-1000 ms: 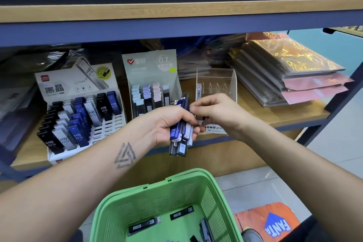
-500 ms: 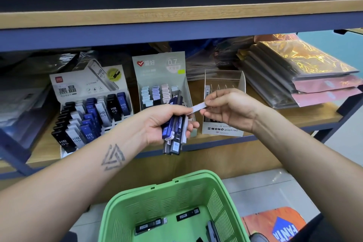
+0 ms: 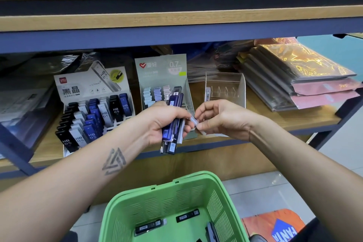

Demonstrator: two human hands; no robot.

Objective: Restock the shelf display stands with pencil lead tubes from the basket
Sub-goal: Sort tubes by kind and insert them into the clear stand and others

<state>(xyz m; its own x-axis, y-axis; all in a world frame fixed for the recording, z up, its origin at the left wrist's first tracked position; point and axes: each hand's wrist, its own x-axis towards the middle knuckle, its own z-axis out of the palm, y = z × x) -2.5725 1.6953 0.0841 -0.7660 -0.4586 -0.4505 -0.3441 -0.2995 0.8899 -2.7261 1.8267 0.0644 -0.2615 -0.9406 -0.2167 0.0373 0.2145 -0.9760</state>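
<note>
My left hand [image 3: 164, 121] grips a bundle of dark blue, black and white pencil lead tubes [image 3: 172, 133] in front of the shelf edge. My right hand [image 3: 220, 118] pinches one white tube [image 3: 195, 122] right beside the bundle. Behind the hands stand three display stands: a white one [image 3: 92, 108] full of HB 0.5 tubes, a grey-green 0.7 stand [image 3: 163, 82] with pastel tubes, and a clear white-walled stand [image 3: 225, 89] holding one tube at its left. The green basket [image 3: 176, 198] below holds a few black tubes [image 3: 149, 227].
Stacked plastic-wrapped packs [image 3: 298, 76] lie on the shelf at the right. An upper shelf board [image 3: 176, 19] overhangs the stands. Wrapped goods fill the left shelf end [image 3: 25, 96]. An orange mat [image 3: 275, 226] lies on the tiled floor.
My right hand drew a white tube out of the bundle toward the clear stand, then came back down next to my left hand, still pinching it. The view shifted slightly.
</note>
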